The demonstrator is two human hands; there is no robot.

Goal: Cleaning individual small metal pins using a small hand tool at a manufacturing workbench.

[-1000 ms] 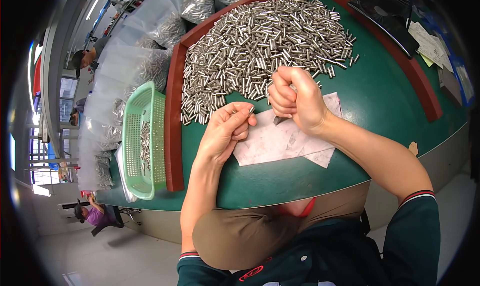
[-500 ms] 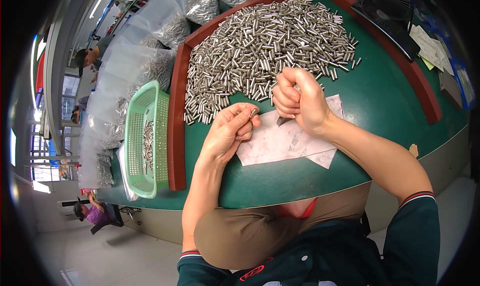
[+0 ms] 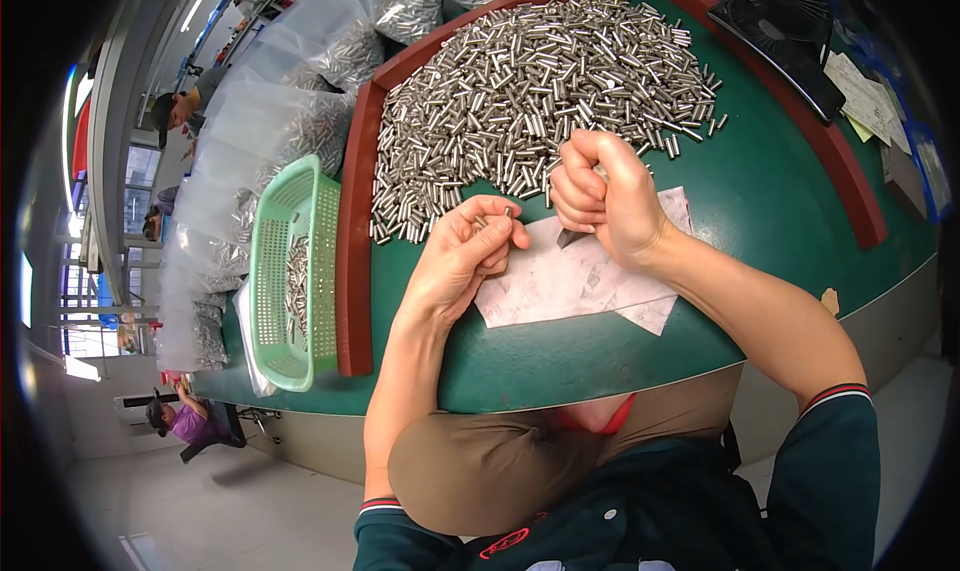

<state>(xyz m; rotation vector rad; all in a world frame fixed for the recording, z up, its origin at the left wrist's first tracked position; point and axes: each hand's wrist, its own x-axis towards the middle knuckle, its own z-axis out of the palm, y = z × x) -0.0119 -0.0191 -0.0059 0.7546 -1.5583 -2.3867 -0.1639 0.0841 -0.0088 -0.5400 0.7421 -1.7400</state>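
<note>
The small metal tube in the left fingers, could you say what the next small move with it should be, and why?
Probably bring the tube across to the right hand. The left hand pinches it just beside that closed fist, above the paper sheet, so little gap remains.

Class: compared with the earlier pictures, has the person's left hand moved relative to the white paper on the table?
No. The left hand keeps its place at the left edge of the white paper, fingertips pinching a small metal tube.

Factory floor, heaped metal pins (image 3: 540, 81), bagged stock (image 3: 290, 121)

A green worktable (image 3: 780, 201) with a red-brown raised rim (image 3: 352, 271) stands on pale grey floor (image 3: 200, 501); bright windows (image 3: 80, 271) at left.
</note>
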